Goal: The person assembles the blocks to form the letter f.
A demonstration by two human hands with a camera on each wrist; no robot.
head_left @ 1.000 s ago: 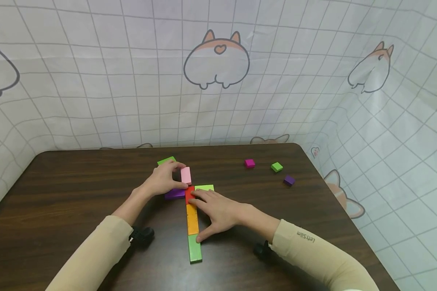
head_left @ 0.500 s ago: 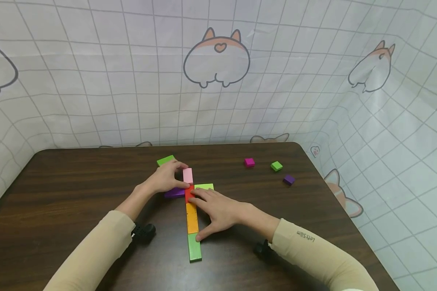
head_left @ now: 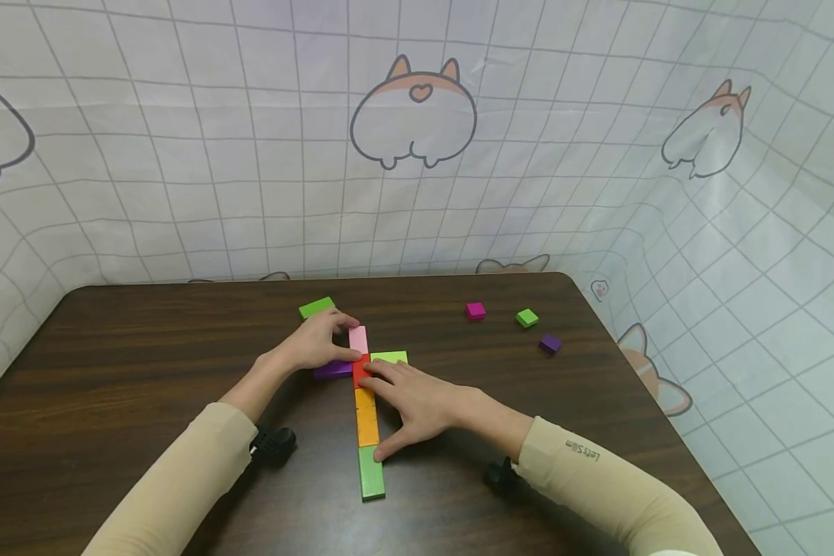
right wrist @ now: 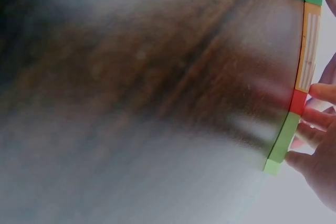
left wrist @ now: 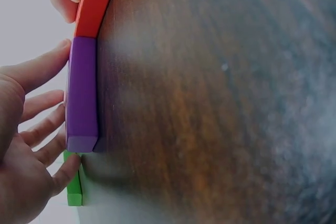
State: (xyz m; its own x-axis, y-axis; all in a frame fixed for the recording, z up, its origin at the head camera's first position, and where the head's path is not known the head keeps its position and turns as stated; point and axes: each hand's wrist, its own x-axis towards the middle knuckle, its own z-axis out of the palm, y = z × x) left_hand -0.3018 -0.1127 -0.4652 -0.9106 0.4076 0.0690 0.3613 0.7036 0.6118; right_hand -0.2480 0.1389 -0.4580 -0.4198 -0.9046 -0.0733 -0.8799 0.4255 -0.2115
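Observation:
In the head view, my left hand (head_left: 313,341) pinches a pink block (head_left: 357,340) between thumb and fingers, its near end right at the red block (head_left: 361,371). Below the red one, an orange block (head_left: 367,417) and a green block (head_left: 371,472) continue the line toward me. A purple block (left wrist: 82,90) extends to the left of the red one, and a light green block (head_left: 391,357) to the right. My right hand (head_left: 417,403) spreads over the line, fingertips on the red block and thumb at the green block's edge.
Behind my left hand lies another green block (head_left: 316,307). At the back right of the dark wooden table (head_left: 181,347) sit small magenta (head_left: 476,311), green (head_left: 527,318) and purple (head_left: 550,344) blocks. A white grid-patterned curtain (head_left: 250,154) rises behind the table.
The pink block has moved slightly right and toward me with my left hand, lining up above the red block. My right hand has stayed in place.

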